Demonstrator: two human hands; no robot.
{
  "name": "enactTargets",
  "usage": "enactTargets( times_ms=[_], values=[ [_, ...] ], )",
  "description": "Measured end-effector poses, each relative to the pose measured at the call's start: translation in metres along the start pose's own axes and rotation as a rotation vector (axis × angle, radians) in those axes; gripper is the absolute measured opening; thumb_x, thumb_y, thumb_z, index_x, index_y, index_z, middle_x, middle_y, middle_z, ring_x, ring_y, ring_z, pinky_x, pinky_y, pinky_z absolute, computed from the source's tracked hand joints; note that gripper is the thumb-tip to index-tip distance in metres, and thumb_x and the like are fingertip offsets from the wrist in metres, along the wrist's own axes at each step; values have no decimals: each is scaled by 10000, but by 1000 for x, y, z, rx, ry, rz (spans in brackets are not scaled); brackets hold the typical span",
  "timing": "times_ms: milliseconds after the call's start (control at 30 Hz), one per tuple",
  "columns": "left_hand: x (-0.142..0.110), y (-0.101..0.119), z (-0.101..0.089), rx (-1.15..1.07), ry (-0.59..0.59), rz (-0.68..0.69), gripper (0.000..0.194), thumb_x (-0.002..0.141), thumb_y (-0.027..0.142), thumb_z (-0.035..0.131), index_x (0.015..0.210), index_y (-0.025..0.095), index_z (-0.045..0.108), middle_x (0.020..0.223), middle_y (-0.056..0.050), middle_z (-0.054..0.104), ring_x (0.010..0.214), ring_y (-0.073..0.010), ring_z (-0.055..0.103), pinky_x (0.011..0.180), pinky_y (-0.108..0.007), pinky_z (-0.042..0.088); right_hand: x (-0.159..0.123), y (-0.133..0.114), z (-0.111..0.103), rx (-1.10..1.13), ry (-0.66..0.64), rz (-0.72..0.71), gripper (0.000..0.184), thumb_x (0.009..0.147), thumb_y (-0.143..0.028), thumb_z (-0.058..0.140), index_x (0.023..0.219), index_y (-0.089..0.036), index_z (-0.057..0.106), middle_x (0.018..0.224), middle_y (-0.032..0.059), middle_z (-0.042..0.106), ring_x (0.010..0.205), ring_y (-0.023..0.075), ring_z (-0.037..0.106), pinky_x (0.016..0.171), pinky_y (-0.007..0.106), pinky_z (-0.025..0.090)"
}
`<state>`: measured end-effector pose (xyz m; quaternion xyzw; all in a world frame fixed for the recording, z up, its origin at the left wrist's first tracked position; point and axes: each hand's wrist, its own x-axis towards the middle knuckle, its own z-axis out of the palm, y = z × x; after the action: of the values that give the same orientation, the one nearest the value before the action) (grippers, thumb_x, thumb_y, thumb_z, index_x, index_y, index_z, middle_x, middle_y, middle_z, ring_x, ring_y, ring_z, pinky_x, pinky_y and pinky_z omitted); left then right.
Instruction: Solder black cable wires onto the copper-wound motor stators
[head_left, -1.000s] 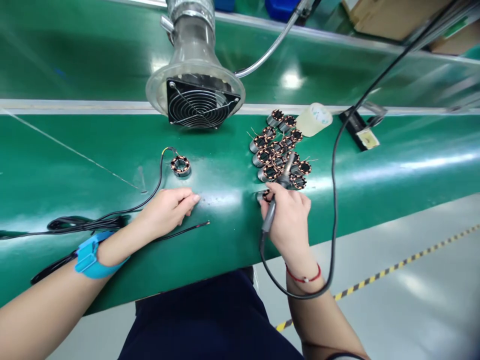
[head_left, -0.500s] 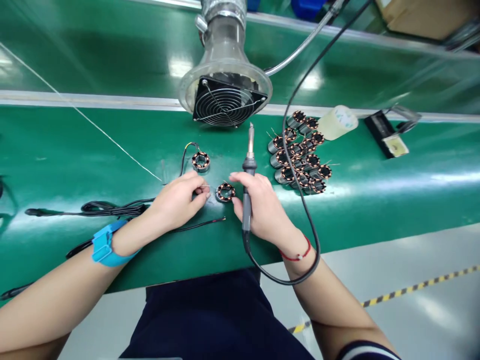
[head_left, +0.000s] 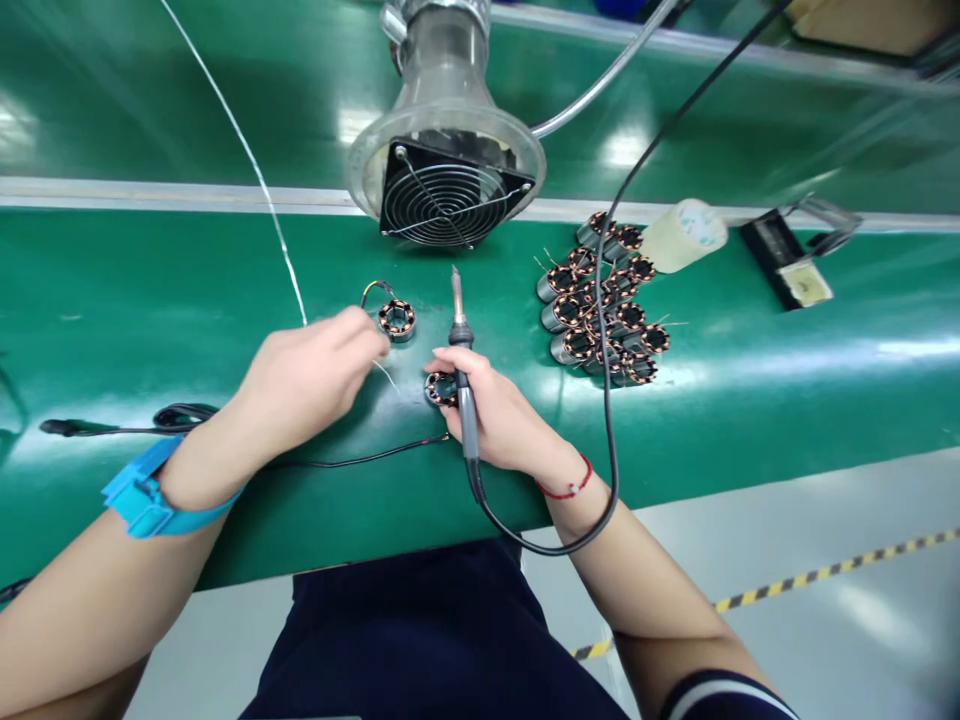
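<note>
My left hand, slightly blurred, is closed on a thin solder wire that runs down from above; a short wire end sticks out beyond the fingertips. My right hand holds a soldering iron, its tip pointing away from me. The same hand's thumb and fingers also grip a small motor stator with copper windings, partly hidden behind the iron. Just past my left fingertips stands a second stator with coloured leads attached. A black cable lies below, its stripped end near my right fingers.
Several stators stand grouped on the right, beside a roll of clear tape. Farther right is a soldering iron stand with a sponge. A fume extractor fan hangs ahead. The iron's black cord loops over my right forearm.
My left hand has pulled back leftward, away from the nearer stator, with the solder wire. My right hand has shifted left with the iron, and its fingers now close around that stator.
</note>
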<state>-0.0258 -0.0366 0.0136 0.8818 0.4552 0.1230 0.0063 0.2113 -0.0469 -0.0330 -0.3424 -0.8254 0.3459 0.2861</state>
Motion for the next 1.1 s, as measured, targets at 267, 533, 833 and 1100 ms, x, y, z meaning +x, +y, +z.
enactTargets(
  times_ms=[267,533,833,1100],
  values=[
    [14,36,23,-413,-161,-11,291,960,244,482,1215,203,615,992,-53,615,813,-152,623,693,-268,481,-4,7,-9,288,132,-1,760,753,-32,533,1408,-263,224,1511,128,376,1368,241,465,1151,512,407],
    [17,33,29,-391,9,-93,193,957,229,484,941,168,666,850,-33,602,790,-146,603,710,-257,478,-6,2,-7,210,204,26,662,795,-59,521,1379,-259,280,1395,116,508,1224,222,588,1057,478,498],
    [3,19,20,-7,-106,-100,256,932,224,422,881,153,663,862,-65,628,707,-185,610,554,-286,402,-1,-6,13,-203,143,135,642,811,-304,724,1343,-211,377,1157,128,614,1058,312,608,910,541,541],
    [10,9,16,-827,-269,-295,178,851,273,529,764,155,631,751,-10,564,627,-113,493,601,-250,391,-5,-1,4,-102,94,76,643,836,-180,686,1369,-247,332,1171,87,631,1058,252,619,917,453,540]
  ],
)
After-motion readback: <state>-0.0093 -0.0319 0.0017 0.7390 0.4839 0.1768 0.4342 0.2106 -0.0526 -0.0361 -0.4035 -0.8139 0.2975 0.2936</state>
